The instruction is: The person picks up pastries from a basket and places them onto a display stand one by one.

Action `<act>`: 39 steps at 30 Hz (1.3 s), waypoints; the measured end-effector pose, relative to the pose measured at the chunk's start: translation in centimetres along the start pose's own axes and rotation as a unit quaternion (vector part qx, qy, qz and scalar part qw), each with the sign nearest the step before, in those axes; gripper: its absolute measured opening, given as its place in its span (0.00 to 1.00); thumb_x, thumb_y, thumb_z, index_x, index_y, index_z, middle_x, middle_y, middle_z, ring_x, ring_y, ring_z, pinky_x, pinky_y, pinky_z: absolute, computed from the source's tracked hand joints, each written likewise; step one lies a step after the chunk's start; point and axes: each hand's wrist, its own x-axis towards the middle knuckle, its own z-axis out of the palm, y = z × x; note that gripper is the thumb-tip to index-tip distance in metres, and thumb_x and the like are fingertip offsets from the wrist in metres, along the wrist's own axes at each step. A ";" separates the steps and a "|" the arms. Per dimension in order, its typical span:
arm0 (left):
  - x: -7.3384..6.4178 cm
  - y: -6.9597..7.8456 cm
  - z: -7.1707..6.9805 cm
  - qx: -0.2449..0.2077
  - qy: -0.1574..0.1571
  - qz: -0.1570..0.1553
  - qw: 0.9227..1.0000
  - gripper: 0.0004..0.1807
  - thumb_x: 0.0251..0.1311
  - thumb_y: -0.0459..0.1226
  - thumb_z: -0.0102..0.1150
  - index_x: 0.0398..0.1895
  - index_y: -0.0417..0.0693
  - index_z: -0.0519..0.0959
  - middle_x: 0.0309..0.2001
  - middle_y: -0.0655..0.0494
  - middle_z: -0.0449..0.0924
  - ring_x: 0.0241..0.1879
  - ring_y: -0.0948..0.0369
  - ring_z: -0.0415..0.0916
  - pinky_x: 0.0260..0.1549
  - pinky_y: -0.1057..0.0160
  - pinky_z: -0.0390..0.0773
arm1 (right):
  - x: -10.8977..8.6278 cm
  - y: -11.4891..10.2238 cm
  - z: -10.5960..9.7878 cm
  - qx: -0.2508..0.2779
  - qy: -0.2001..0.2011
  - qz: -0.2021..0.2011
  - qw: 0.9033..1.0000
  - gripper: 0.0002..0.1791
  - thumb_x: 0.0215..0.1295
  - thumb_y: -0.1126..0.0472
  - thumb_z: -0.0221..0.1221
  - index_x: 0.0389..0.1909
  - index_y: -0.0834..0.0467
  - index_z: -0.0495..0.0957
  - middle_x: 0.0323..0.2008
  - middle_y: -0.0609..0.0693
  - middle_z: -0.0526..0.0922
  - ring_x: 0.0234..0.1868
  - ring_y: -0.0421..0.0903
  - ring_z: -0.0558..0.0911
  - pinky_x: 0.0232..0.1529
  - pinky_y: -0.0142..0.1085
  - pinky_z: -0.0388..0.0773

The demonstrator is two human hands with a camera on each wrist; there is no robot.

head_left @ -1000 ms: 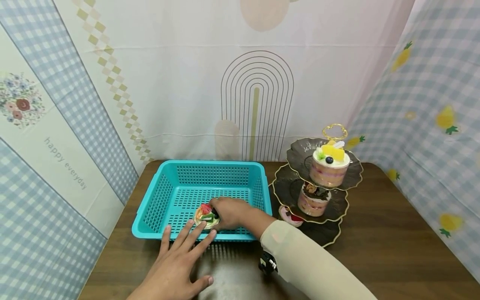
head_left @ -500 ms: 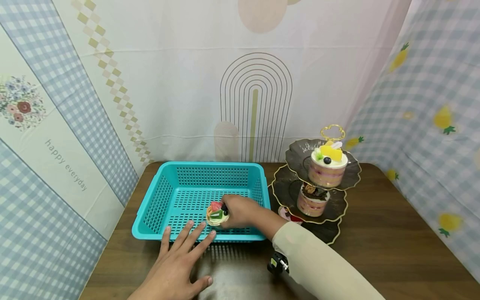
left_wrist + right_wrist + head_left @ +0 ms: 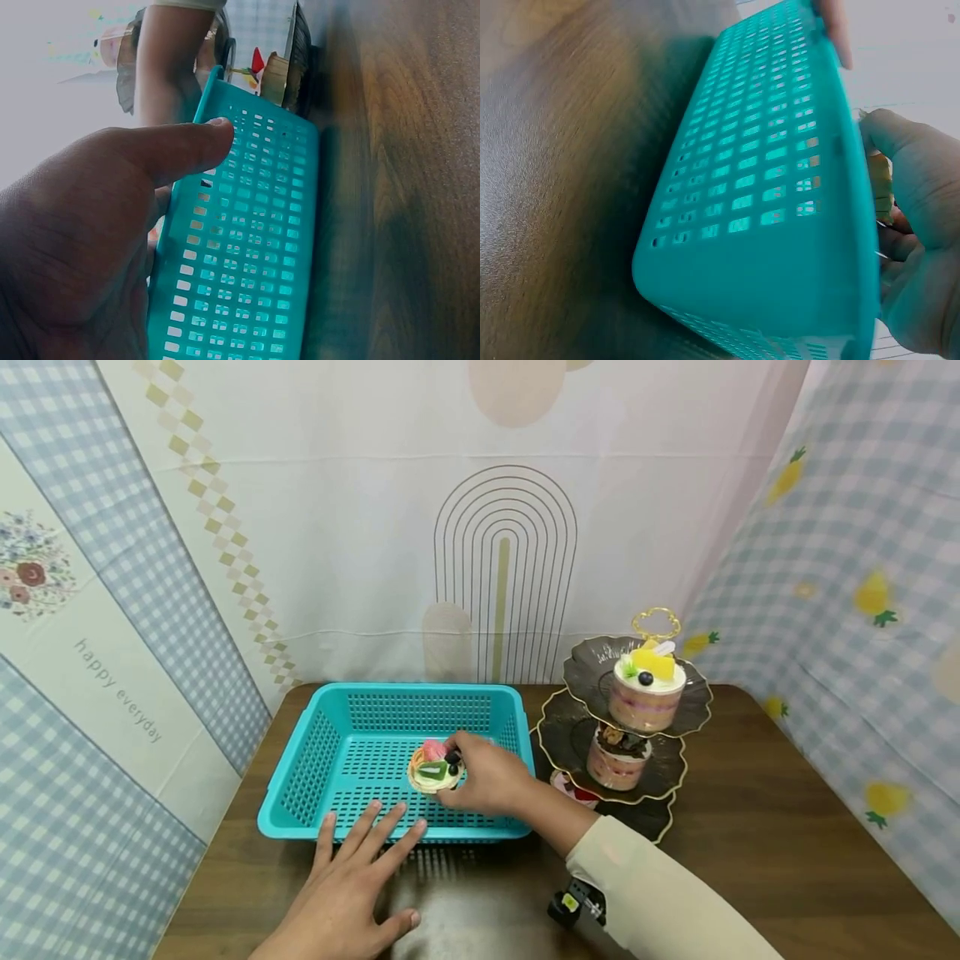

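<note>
In the head view my right hand [image 3: 487,781] pinches a small fruit tart [image 3: 431,772] topped with green, pink and dark fruit pieces. The tart is over the front half of a turquoise plastic basket [image 3: 480,835]. My left hand [image 3: 345,893] lies with fingers spread and straight, their tips at the basket's front rim. From the left wrist, the left thumb [image 3: 202,146] shows along the outside of the perforated wall, while the other fingers are mostly hidden. In the right wrist view the basket wall covers part of the tart [image 3: 881,184].
Right of the basket stands a tiered stand [image 3: 585,672] with dark, gold-edged plates. It bears a yellow-fruit dessert cup [image 3: 647,706], a chocolate-topped cup [image 3: 617,766] and, lower, a partly hidden pink-topped dessert [image 3: 573,787]. Patterned cloth hangs behind the wooden table [image 3: 750,827].
My right hand has brought the tart up and slightly right from near the basket's front wall. The left hand has stayed at the front rim. The head view has shifted slightly.
</note>
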 end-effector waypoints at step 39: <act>-0.1 0.0 0.1 0.010 0.009 -0.001 1.000 0.54 0.55 0.66 0.67 0.82 0.75 0.50 0.82 0.61 0.46 0.81 0.51 0.36 0.69 0.28 0.31 | -9.0 1.1 -3.3 0.027 0.062 -0.065 0.996 0.37 0.52 0.47 0.76 0.63 0.51 0.75 0.54 0.39 0.79 0.50 0.37 0.79 0.49 0.42 0.79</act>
